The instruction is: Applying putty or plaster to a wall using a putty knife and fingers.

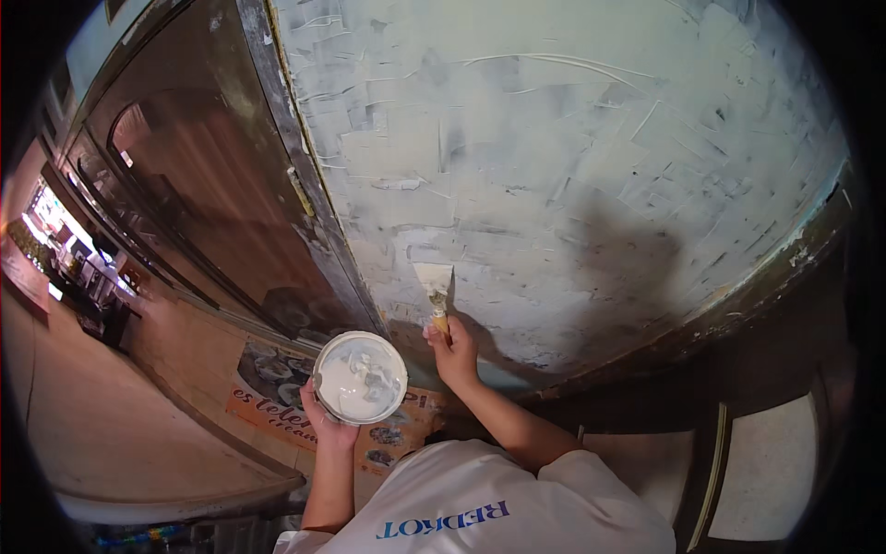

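My left hand point(325, 417) grips a round white tub point(404, 379) from its lower left side. Wet off-white filler point(349, 392) lies inside, smeared up the tub's inner wall. In my right hand point(456, 355) is a putty knife point(438, 295), held by its yellowish handle. Its broad blade, coated with pale filler, is up against or very close to the lower left part of the wall point(517, 185). Patchy strokes and ridges of pale filler cover that wall.
A worn wooden door frame point(309, 185) borders the wall on the left, beside a dark door with a glazed panel point(203, 185). A printed banner point(268, 406) lies on the floor below. White panels point(766, 471) stand at lower right. Far left is a cluttered bright area point(83, 268).
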### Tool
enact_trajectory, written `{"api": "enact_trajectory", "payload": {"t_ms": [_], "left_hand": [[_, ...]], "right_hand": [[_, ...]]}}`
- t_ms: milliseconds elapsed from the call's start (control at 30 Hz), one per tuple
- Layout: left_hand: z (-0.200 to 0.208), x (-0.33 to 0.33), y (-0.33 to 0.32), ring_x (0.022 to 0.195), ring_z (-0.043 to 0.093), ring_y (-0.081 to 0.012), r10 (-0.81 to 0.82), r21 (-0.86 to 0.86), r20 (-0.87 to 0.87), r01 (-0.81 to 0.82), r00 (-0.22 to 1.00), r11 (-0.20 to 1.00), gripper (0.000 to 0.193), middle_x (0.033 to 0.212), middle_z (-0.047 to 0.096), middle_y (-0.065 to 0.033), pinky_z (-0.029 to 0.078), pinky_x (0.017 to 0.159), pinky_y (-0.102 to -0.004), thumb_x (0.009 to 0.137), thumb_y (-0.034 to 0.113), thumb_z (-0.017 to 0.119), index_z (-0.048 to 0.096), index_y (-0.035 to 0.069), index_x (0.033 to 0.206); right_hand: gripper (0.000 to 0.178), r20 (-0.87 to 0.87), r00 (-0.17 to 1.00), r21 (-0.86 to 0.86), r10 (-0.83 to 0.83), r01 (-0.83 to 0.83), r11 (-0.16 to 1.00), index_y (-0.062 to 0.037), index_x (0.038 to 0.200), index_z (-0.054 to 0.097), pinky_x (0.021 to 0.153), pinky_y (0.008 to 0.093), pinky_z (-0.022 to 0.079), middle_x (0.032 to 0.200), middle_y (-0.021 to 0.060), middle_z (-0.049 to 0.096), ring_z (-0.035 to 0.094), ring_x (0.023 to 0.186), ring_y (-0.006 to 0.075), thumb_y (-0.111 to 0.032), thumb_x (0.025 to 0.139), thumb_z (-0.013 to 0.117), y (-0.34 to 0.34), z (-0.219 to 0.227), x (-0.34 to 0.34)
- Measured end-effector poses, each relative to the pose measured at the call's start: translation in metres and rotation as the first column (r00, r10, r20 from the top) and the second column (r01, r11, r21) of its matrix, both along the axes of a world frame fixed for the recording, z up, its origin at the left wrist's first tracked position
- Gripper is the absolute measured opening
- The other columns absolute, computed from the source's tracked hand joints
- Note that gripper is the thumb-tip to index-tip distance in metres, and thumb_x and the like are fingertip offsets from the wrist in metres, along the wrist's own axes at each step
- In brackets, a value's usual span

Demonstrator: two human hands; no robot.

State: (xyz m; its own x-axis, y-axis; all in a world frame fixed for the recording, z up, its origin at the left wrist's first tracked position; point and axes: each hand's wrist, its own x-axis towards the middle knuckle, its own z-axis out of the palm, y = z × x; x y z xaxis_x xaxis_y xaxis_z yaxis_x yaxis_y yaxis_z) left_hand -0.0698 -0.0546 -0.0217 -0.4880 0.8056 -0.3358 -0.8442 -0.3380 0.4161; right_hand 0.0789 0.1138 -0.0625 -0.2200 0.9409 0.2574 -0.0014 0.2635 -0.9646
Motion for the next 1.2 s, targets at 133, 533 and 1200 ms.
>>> {"api": "enact_trajectory", "payload": {"t_ms": [133, 533, 1200], "left_hand": [[-0.002, -0.002, -0.002, 0.117, 0.053, -0.0293, 0.022, -0.044, -0.025, -0.023, 0.999, 0.999, 0.056, 0.130, 0.054, -0.0100, 0.043, 0.099, -0.0431, 0.087, 0.044, 0.044, 0.051, 0.007, 0.128], [-0.005, -0.005, 0.001, 0.114, 0.054, -0.0294, 0.012, 0.004, 0.005, -0.012, 1.000, 1.000, 0.055, 0.127, 0.056, -0.0114, 0.044, 0.098, -0.0426, 0.087, 0.043, 0.043, 0.052, 0.006, 0.127], [0.001, -0.007, -0.002, 0.116, 0.054, -0.0308, 0.030, 0.075, 0.041, -0.033, 0.999, 0.997, 0.056, 0.129, 0.055, -0.0149, 0.042, 0.101, -0.0417, 0.091, 0.042, 0.040, 0.051, 0.002, 0.129]], "right_hand": [[0.026, 0.056, 0.995, 0.172, -0.079, 0.068, 0.983, -0.0007, 0.086, 0.053, 0.053, 0.0328, 0.040, 0.062, 0.0112, 0.053, 0.046, 0.055, 0.0154, -0.025, 0.093, 0.060, -0.003, 0.050, -0.009], [0.032, 0.116, 0.940, 0.039, 0.321, -0.327, 0.944, -0.0057, 0.124, 0.052, 0.071, 0.0339, 0.050, 0.088, 0.0111, 0.064, 0.063, 0.074, 0.0213, -0.019, 0.095, 0.055, -0.018, 0.004, 0.042], [0.022, 0.734, 0.658, 0.334, 0.169, -0.566, 0.753, -0.0119, 0.103, 0.067, 0.069, 0.0379, 0.047, 0.085, 0.0088, 0.057, 0.058, 0.079, 0.0294, -0.015, 0.081, 0.065, 0.015, 0.155, 0.078]]}}
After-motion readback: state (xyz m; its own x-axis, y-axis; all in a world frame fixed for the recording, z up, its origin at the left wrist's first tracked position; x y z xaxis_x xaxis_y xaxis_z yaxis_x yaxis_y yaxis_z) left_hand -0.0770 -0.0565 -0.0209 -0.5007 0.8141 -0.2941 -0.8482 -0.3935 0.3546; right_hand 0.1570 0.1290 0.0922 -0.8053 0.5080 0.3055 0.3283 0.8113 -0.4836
